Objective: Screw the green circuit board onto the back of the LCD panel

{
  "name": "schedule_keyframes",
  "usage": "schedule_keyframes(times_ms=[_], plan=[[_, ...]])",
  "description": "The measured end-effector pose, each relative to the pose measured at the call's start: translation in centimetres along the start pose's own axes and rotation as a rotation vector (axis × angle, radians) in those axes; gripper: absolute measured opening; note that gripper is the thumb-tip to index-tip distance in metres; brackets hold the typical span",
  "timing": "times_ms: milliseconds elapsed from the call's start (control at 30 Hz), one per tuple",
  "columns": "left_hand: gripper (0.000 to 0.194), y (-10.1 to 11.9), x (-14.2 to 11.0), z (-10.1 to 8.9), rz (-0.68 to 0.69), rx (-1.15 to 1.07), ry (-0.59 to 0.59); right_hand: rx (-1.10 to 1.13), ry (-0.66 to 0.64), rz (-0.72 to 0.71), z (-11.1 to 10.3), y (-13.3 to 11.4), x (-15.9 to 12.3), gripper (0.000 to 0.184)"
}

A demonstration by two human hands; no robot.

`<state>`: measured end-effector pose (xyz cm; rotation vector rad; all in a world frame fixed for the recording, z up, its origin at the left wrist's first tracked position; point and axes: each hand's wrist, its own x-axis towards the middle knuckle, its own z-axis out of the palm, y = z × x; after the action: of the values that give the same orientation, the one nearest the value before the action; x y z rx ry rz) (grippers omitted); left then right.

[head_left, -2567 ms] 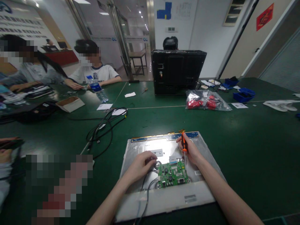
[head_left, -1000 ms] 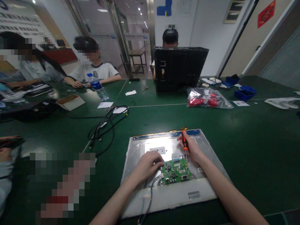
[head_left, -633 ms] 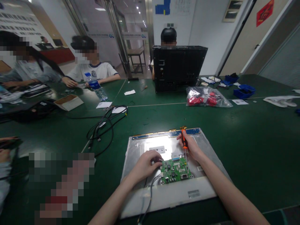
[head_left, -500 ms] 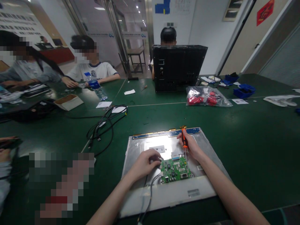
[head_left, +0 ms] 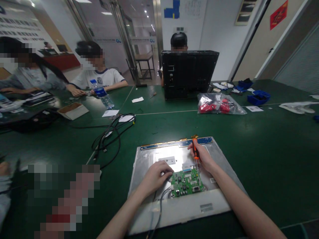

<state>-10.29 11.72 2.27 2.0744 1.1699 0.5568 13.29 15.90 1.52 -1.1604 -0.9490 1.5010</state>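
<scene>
A green circuit board [head_left: 185, 182] lies on the bare metal back of a flat display panel [head_left: 147, 159]. My right hand [head_left: 202, 156] is wrapped round the orange and black handle of a screwdriver [head_left: 195, 150]. Its thin shaft points down towards me, over the board's right edge; I cannot make out the tip. My left hand [head_left: 158, 176] has its fingers curled, with thumb and fingertips pinched at the board's upper left corner. Dark cables [head_left: 160, 205] run from the board's left side towards me. A blue strip board [head_left: 206, 140] lines the panel's far edge.
Coiled black cables [head_left: 117, 132] lie left of the panel. Farther off stand a black monitor housing [head_left: 189, 74], a clear bag with red pieces [head_left: 220, 104], a water bottle [head_left: 99, 91] and blue trays [head_left: 259, 98]. Several people sit around the green table [head_left: 269, 146].
Both hands stay in nearly the same places on the panel, with the screwdriver still held upright. The view shifts slightly. My left hand has come a little closer to the board's corner.
</scene>
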Motion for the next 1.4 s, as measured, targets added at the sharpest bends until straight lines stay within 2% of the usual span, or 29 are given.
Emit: schedule_keyframes(times_ms=[233,367,600,733,933,1067,1267,1400], plan=[[0.014,0.0,0.0,-0.3,0.017,-0.017,-0.024,0.049,0.07,-0.019,-0.1,0.1,0.2,0.065],[0.014,-0.2,0.1,-0.4,0.014,-0.044,-0.028,0.111,0.142,-0.082,0.2,-0.4,0.3,0.061],[0.012,-0.1,0.2,-0.1,-0.016,-0.048,-0.005,0.244,0.116,-0.175,3.6,-3.0,-0.2,0.061],[0.01,-0.1,0.1,-0.2,-0.011,-0.022,-0.007,0.345,0.134,-0.201,5.0,-3.2,-0.4,0.059],[0.009,-0.2,0.1,-0.2,0.011,0.004,-0.027,0.406,0.212,-0.162,4.0,-1.3,-0.4,0.052],[0.009,-0.1,-0.1,-0.2,0.041,0.025,-0.028,0.395,0.245,-0.151,3.1,-0.4,-0.3,0.056],[0.014,-0.3,-0.3,-0.3,0.077,0.038,-0.028,0.305,0.254,-0.167,3.6,-0.2,-0.6,0.071],[0.016,-0.5,-0.3,-0.3,0.071,0.023,-0.017,0.236,0.24,-0.203,4.0,-0.3,-1.1,0.067]])
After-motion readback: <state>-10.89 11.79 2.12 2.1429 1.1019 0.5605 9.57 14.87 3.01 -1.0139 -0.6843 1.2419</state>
